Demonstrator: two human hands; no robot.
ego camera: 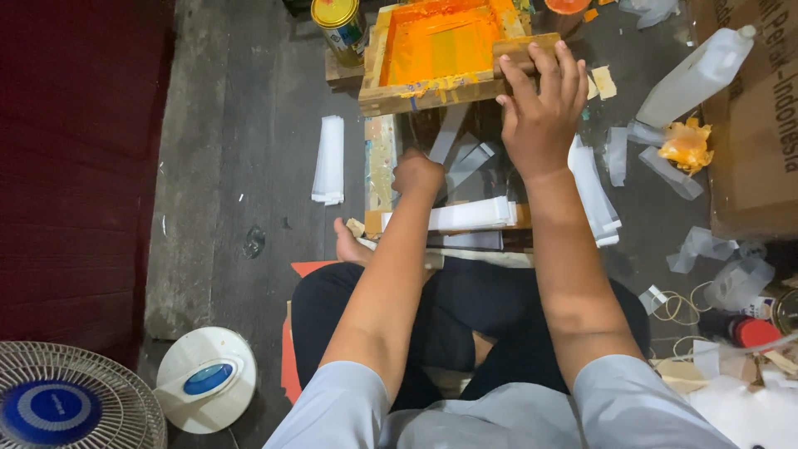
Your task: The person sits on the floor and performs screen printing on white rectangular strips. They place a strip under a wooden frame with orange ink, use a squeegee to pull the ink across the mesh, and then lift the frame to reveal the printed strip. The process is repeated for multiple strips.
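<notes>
Sleeves and both our forearms fill the bottom of the frame. Our right hand (pixel 542 104) grips a wooden squeegee (pixel 525 48) on the orange-inked screen frame (pixel 432 51), top centre. Our left hand (pixel 417 173) is fisted just below the frame; we cannot tell what it holds. White strips (pixel 470 214) lie between our arms, a can (pixel 339 25) upper left.

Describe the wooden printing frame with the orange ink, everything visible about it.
The wooden printing frame is a rectangular box of pale, ink-stained timber around a mesh flooded with bright orange ink, yellower near the middle. It sits tilted, its near edge raised above the work board. The right hand grips a wooden squeegee block at its right side. A yellow-topped tin stands beside its left corner.
</notes>
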